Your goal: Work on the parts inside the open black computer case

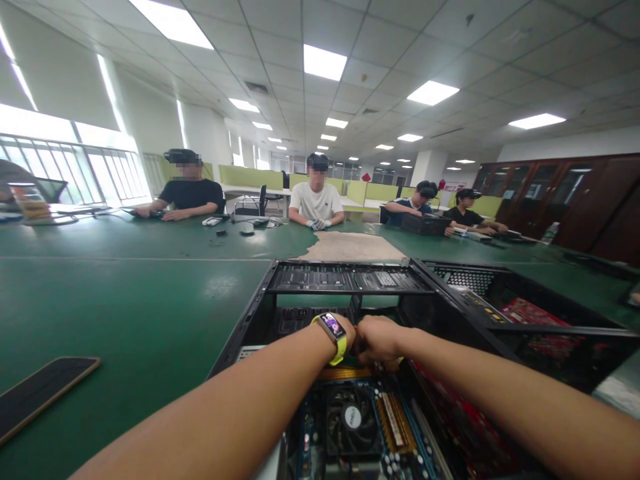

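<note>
Open black metal computer case (345,277) lies on the green table mat (125,300), blue motherboard with round black cooler fan (350,420) exposed inside. Left hand (349,333), yellow-strapped smartwatch (334,331) at the wrist, and right hand (377,339) meet knuckle to knuckle deep in the case; whether their fingers grip anything cannot be told. Black flat phone (40,390) lies left; 4 seated persons opposite.

1. An open-plan office used as an electronics workroom: a grid ceiling with panel lights (324,63) and green partitions (250,177).
2. A long green bench (125,293) seats several people (316,200) wearing head-mounted cameras.
3. An opened computer case (350,280) sits on it; dark wooden cabinets (550,193) line the wall.
</note>
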A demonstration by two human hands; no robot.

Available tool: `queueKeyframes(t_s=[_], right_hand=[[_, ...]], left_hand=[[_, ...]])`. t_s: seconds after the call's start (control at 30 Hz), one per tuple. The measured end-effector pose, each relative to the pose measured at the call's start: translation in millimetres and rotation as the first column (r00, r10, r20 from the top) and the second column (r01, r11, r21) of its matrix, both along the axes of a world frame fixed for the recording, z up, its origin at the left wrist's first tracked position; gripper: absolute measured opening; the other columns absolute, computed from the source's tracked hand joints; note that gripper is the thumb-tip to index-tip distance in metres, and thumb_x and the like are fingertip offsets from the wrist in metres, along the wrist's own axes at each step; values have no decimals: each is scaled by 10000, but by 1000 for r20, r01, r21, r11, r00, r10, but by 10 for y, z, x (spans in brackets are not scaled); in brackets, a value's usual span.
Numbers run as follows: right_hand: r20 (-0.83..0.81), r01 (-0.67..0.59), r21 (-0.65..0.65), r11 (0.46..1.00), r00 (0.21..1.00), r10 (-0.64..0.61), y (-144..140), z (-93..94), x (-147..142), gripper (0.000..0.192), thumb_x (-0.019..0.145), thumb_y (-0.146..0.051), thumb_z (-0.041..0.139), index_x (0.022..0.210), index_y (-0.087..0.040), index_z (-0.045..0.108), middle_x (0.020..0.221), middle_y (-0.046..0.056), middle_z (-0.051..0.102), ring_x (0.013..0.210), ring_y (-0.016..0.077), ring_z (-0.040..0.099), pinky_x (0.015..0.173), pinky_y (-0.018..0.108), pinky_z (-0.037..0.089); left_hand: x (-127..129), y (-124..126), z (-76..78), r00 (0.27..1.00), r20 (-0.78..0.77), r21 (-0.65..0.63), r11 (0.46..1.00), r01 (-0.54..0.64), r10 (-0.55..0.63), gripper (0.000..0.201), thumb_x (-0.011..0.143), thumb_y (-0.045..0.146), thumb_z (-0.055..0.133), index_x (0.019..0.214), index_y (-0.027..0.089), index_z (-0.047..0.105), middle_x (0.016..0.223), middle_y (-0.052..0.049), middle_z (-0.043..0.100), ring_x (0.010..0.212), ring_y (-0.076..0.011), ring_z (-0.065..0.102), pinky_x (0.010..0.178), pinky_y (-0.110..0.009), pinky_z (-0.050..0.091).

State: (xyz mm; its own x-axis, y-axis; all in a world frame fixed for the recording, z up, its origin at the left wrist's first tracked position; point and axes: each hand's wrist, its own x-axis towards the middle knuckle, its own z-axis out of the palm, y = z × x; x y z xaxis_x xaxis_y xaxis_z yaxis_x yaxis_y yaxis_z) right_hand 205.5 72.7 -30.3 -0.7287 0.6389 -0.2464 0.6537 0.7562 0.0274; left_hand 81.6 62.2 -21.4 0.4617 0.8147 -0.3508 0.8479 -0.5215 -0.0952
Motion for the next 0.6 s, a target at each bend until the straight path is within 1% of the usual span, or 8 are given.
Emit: queueKeyframes(t_s=[0.1, 0.23, 0.3, 0.37, 0.43, 0.5, 0.57, 0.6], right_hand=[[21, 6, 66, 998, 1000, -7, -4, -8, -33, 233, 643, -383, 650, 827, -253, 715, 827, 28, 700, 786, 222, 647, 584, 252, 415], [85, 30, 116, 993, 996, -40, -24, -18, -66, 307, 600, -396, 700, 857, -230, 719, 880, 74, 700, 789, 259, 653, 586, 272, 443], [101, 47, 97, 994, 993, -57, -34, -26, -68, 327, 601, -418, 710, 871, -232, 721, 899, 76, 698, 800, 260, 653, 594, 272, 450], [114, 59, 43, 997, 991, -63, -35, -12, -66, 319, 616, -434, 704, 879, -254, 721, 906, 55, 700, 815, 252, 651, 601, 266, 451], [127, 71, -14, 997, 990, -69, -43, 79, -65, 327, 632, -447, 688, 909, -276, 716, 917, 34, 700, 836, 248, 648, 614, 269, 455], [117, 88, -37, 995, 990, -83, -100, 290, -52, 361, 646, -462, 667, 958, -284, 705, 936, 33, 698, 853, 257, 643, 638, 287, 462], [70, 94, -43, 995, 993, -91, -259, 586, 19, 370, 685, -488, 622, 975, -273, 703, 925, 48, 698, 836, 260, 641, 662, 308, 470], [9, 93, -30, 995, 996, -92, -387, 725, 93, 377, 720, -505, 583, 990, -270, 700, 932, 54, 697, 835, 253, 639, 686, 315, 473]], left_hand=[[-11, -31, 47, 997, -68, -20, 999, -29, 27, 480, 461, 130, 787, 935, 172, 725, 902, -133, 721, 854, -297, 664, 756, -342, 538], [3, -79, 73, 992, -124, -43, 998, -40, 35, 475, 495, 141, 784, 965, 119, 714, 928, -168, 710, 855, -317, 662, 746, -369, 545], [24, -87, 90, 990, -138, -54, 998, -40, 32, 445, 514, 144, 779, 954, 120, 716, 923, -163, 711, 831, -317, 666, 738, -380, 549], [53, -103, 169, 990, -140, -59, 998, -34, 25, 433, 521, 154, 780, 949, 132, 718, 934, -153, 711, 829, -316, 666, 740, -389, 550], [65, -179, 359, 991, -135, -47, 999, -25, 18, 445, 534, 203, 784, 968, 133, 709, 979, -156, 701, 867, -322, 657, 753, -396, 546], [20, -379, 640, 996, -87, 6, 1000, 18, -18, 417, 611, 335, 739, 974, 132, 701, 993, -160, 695, 873, -323, 655, 734, -401, 546], [-111, -739, 898, 995, 29, 113, 989, 94, -98, 385, 728, 457, 604, 969, 171, 698, 954, -126, 706, 821, -295, 665, 692, -391, 549], [-211, -973, 965, 984, 103, 182, 975, 127, -148, 370, 778, 474, 526, 975, 210, 694, 937, -95, 712, 796, -270, 669, 678, -377, 549]])
